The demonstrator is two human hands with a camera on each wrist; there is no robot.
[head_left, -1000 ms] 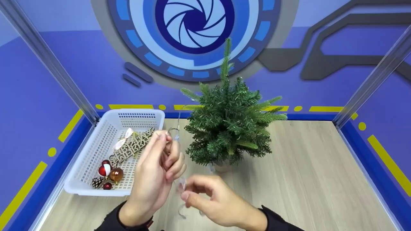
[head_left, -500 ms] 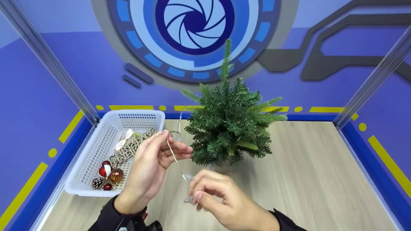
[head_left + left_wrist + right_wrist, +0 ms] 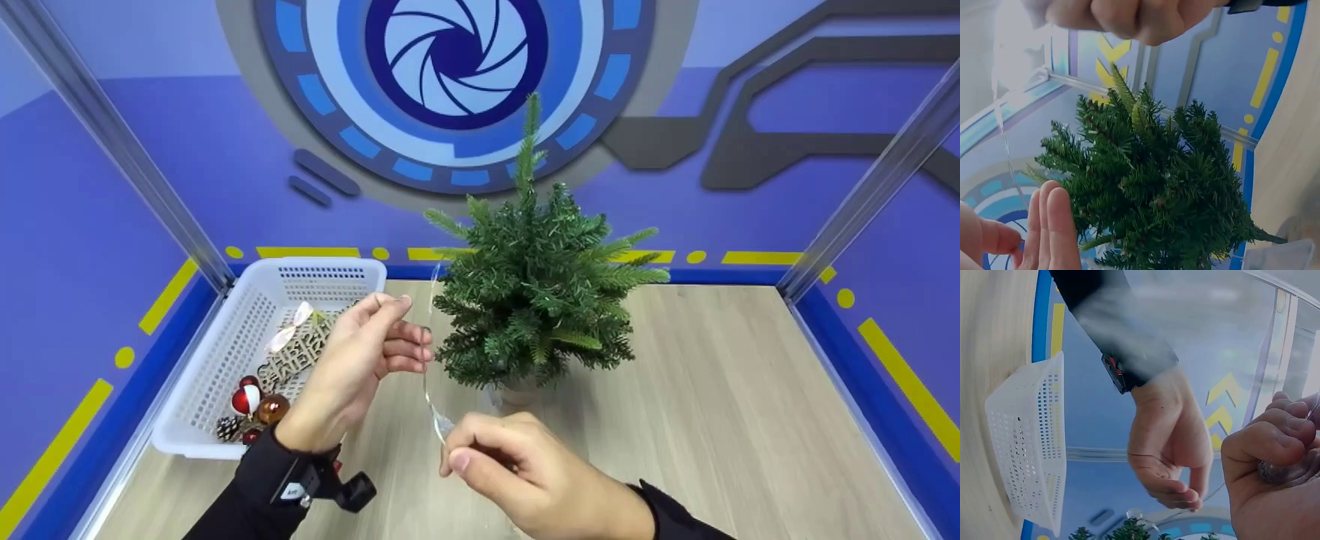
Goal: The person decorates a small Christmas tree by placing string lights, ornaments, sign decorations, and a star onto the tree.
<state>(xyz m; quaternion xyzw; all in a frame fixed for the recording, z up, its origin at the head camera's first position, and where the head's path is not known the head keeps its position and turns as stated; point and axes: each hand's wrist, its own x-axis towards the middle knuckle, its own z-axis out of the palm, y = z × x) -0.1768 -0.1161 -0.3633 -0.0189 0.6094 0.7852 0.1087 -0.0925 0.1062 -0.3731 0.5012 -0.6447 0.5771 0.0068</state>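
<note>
A thin silver string-light wire (image 3: 426,386) with clear plastic pieces runs between the two hands. My left hand (image 3: 367,352) pinches it between thumb and index finger beside the tree, the other fingers extended. Lower and to the right, my right hand (image 3: 525,465) grips the wire close to a clear piece (image 3: 442,424); in the right wrist view a clear rounded part (image 3: 1278,472) shows within its curled fingers. Beyond the left hand, a wire loop (image 3: 433,285) reaches toward the tree's left side. The small green Christmas tree (image 3: 532,292) stands upright in a pale pot (image 3: 521,394).
A white perforated basket (image 3: 184,375) stands at left, behind the left hand. Inside are a wooden letter ornament (image 3: 296,356), a pale bow (image 3: 289,330), several baubles (image 3: 246,400) and a pinecone (image 3: 228,427). Blue printed panels (image 3: 750,225) enclose the wooden table (image 3: 750,420).
My left hand has shifted slightly right along the wire. My right hand has moved right and down, drawing the wire straighter; the tree and basket stay in place.
</note>
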